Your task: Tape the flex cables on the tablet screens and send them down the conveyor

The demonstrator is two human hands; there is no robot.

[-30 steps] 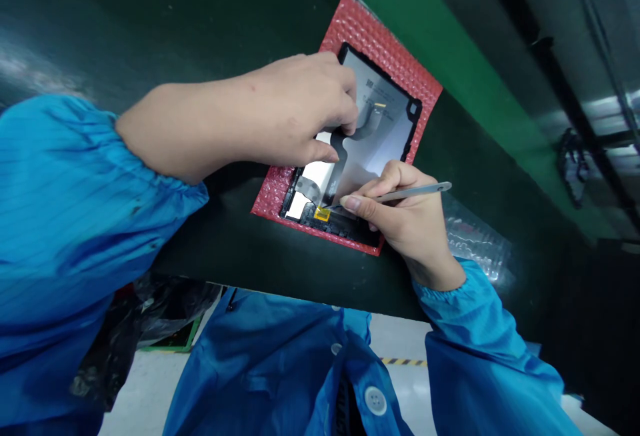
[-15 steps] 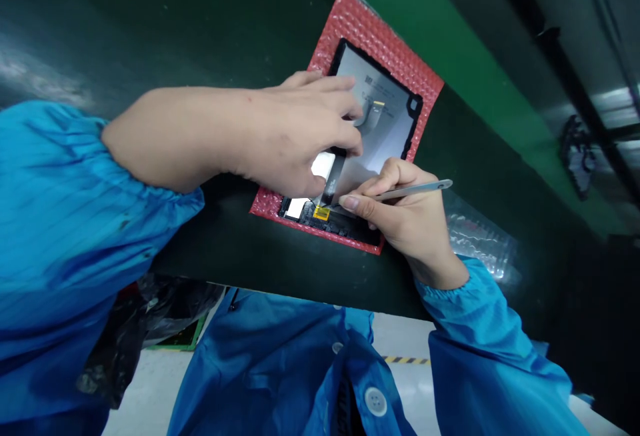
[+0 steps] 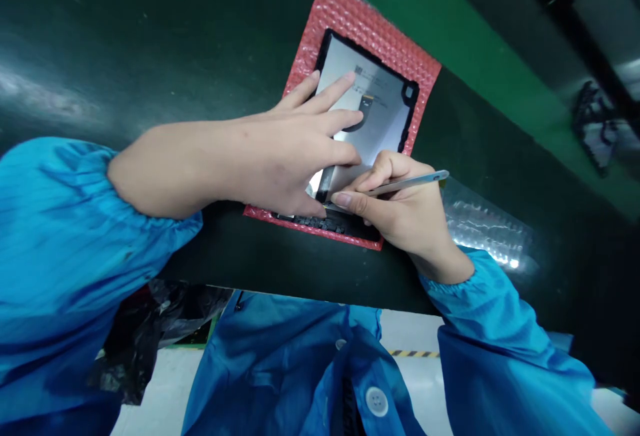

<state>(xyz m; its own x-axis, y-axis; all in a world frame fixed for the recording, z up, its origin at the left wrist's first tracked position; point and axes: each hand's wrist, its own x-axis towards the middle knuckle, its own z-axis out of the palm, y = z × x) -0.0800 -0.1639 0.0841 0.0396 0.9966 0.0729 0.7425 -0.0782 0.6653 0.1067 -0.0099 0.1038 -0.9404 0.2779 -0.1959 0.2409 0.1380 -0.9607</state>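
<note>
A tablet screen assembly (image 3: 385, 133) with a silvery back and black frame lies on a red bubble-wrap sheet (image 3: 370, 19). My left hand (image 3: 290, 156) rests across its left side, fingers spread. The thumb presses down near the lower edge, beside a dark strip (image 3: 326, 181). Pinched in my right hand (image 3: 407, 216) is a pair of metal tweezers (image 3: 413, 183), handle end pointing right. Their tips are hidden by my fingers, close to my left thumb. A short ribbon cable (image 3: 367, 109) shows on the silvery back, beyond my left fingertips.
The dark green worktop (image 3: 225, 249) runs under everything, with a green strip (image 3: 480, 96) along its far side. A clear plastic bag (image 3: 485, 229) lies right of my right hand. Black plastic bags (image 3: 165, 316) hang below the bench edge at left.
My left fingers have spread wider over the silvery back, and the thumb has come down over the yellow tape, now out of sight. The right hand keeps its pinch near the same spot.
</note>
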